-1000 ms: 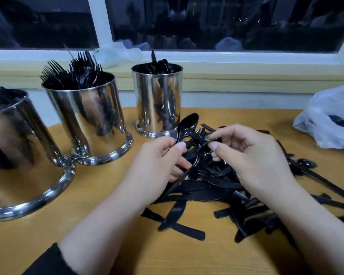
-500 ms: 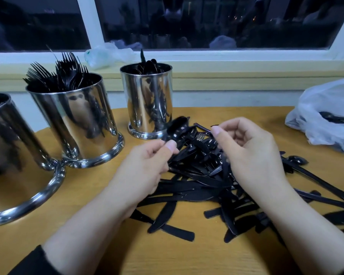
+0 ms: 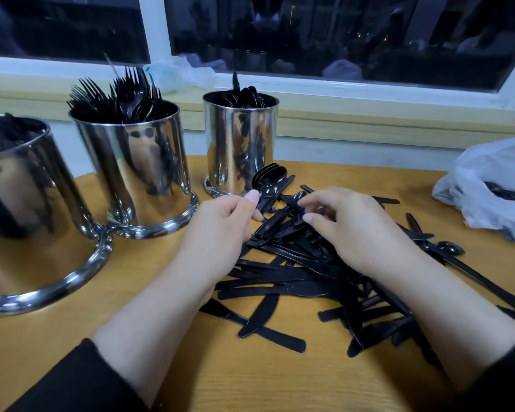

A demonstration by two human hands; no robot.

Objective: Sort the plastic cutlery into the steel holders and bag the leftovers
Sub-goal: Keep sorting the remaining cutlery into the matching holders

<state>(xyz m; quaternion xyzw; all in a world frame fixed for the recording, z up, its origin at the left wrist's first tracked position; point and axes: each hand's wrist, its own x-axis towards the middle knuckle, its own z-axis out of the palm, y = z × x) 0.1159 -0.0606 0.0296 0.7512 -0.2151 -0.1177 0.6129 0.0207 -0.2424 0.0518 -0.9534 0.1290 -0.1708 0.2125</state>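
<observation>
A heap of black plastic cutlery (image 3: pixel 304 275) lies on the wooden table (image 3: pixel 72 328). My left hand (image 3: pixel 220 233) grips a small stack of black spoons (image 3: pixel 269 181), bowls pointing up and away. My right hand (image 3: pixel 351 227) rests on the heap with curled fingers pinching at a black piece; which piece is hard to tell. Three steel holders stand at the left: the nearest (image 3: pixel 21 215) holds dark cutlery, the middle one (image 3: pixel 137 171) holds forks, the far one (image 3: pixel 240 144) holds spoons.
A white plastic bag (image 3: pixel 488 185) with some black cutlery inside lies at the right edge of the table. A crumpled clear bag (image 3: pixel 185 72) sits on the window sill behind the holders. Dark window panes run along the back.
My left hand now shows a stack of spoons instead of one. My right hand has dropped lower onto the heap, fingers reaching toward the left hand.
</observation>
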